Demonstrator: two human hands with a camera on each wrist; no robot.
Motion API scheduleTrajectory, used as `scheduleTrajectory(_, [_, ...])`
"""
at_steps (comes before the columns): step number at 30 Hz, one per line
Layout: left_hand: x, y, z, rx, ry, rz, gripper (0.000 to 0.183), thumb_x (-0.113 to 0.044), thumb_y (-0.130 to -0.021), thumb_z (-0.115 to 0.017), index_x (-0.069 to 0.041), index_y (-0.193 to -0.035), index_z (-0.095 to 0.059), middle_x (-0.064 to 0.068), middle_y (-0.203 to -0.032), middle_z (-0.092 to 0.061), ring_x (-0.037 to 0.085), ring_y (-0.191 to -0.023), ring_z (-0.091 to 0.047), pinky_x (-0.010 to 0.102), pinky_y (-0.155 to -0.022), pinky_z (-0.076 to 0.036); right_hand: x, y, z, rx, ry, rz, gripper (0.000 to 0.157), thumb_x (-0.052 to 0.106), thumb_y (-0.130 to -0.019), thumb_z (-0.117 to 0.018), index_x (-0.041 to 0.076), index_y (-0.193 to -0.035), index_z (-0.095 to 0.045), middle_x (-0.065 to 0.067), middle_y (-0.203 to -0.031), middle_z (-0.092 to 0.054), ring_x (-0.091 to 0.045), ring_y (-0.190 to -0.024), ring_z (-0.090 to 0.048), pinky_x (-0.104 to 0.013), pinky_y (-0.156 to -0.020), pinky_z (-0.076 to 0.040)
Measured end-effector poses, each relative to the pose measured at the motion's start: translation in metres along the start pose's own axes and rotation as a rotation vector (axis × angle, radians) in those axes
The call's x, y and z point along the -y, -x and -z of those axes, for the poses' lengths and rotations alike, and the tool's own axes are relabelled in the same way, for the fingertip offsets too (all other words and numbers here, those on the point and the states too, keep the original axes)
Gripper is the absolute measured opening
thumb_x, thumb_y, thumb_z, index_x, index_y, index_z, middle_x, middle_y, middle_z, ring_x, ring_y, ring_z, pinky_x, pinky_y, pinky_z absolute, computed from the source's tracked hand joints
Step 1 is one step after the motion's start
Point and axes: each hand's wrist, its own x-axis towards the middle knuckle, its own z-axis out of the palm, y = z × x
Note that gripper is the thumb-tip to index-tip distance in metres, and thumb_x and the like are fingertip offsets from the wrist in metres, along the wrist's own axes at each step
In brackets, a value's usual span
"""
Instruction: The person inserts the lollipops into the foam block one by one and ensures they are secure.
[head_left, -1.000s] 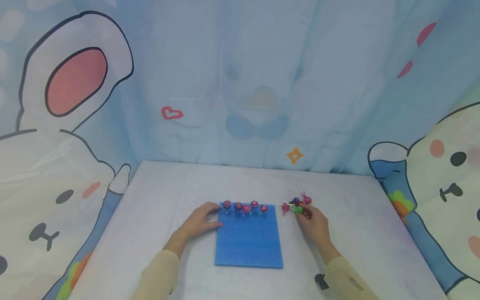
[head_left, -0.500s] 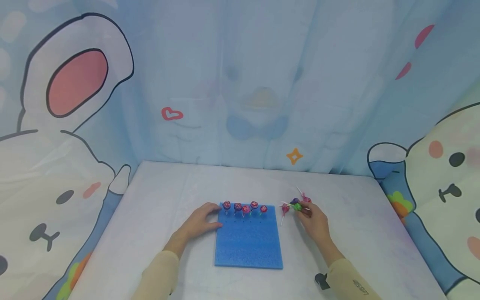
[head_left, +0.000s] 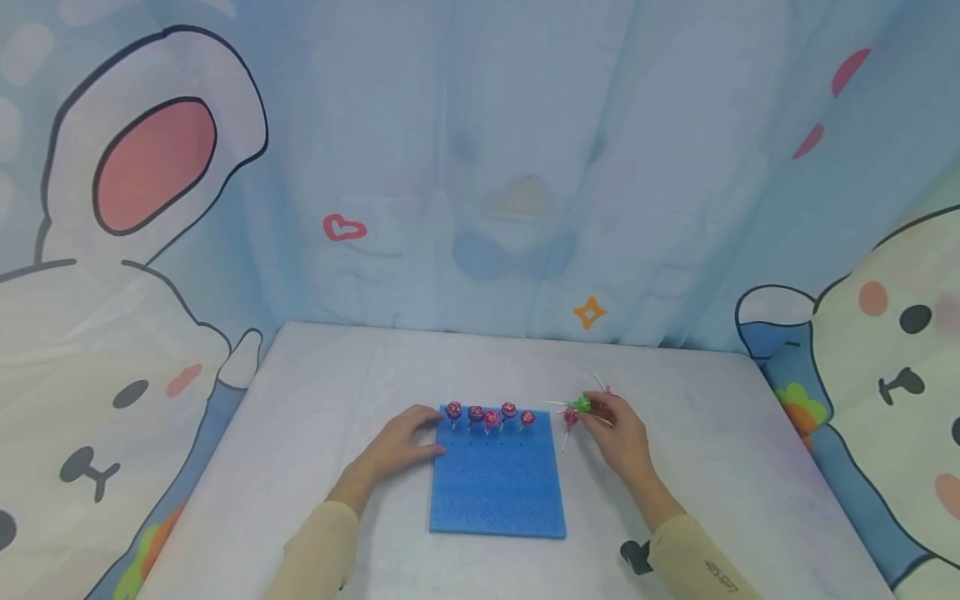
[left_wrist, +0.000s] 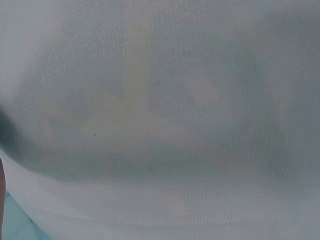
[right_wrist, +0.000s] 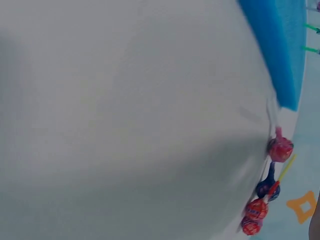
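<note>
My right hand (head_left: 621,429) pinches a green lollipop (head_left: 582,404) by its head, with the white stick pointing left. Under and behind that hand lie more lollipops, partly covered by it: a pink one (head_left: 572,417) shows near the board, and the right wrist view has a dark blue one (right_wrist: 268,190) and a red one (right_wrist: 256,209). A blue foam board (head_left: 497,492) lies flat, with several lollipops (head_left: 492,418) standing upright along its far edge. My left hand (head_left: 405,437) touches the board's left edge with thumb and fingers spread.
In front of the standing lollipops runs a row of small holes in the board. The white-covered table (head_left: 360,358) ends at a printed curtain (head_left: 525,125). A dark object (head_left: 636,557) lies beside the right sleeve.
The right hand has lifted the green lollipop off the pile and moved it slightly left and away from me, its stick now toward the board. The left hand stays put.
</note>
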Motion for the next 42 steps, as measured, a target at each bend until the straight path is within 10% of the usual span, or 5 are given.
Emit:
scheduleTrajectory(25, [-0.002, -0.001, 0.000, 0.013, -0.018, 0.026, 0.055, -0.031, -0.085, -0.076, -0.007, -0.131, -0.058, 0.008, -0.132, -0.058, 0.026, -0.127, -0.051, 0.042, -0.110, -0.040, 0.054, 0.014, -0.012, 0.094, -0.126, 0.046, 0.036, 0.014, -0.093, -0.068, 0.012, -0.128, -0.061, -0.008, -0.127, -0.062, -0.026, -0.120, -0.059, -0.030, -0.093, -0.052])
scheduleTrajectory(42, [0.001, -0.001, -0.001, 0.002, -0.030, -0.004, 0.055, -0.030, -0.084, -0.077, -0.006, -0.130, -0.058, 0.009, -0.130, -0.059, 0.026, -0.126, -0.052, 0.041, -0.110, -0.040, 0.078, 0.032, -0.048, 0.133, -0.131, 0.320, 0.033, 0.004, -0.087, -0.073, 0.009, -0.119, -0.068, -0.004, -0.119, -0.067, -0.020, -0.111, -0.064, -0.026, -0.087, -0.055])
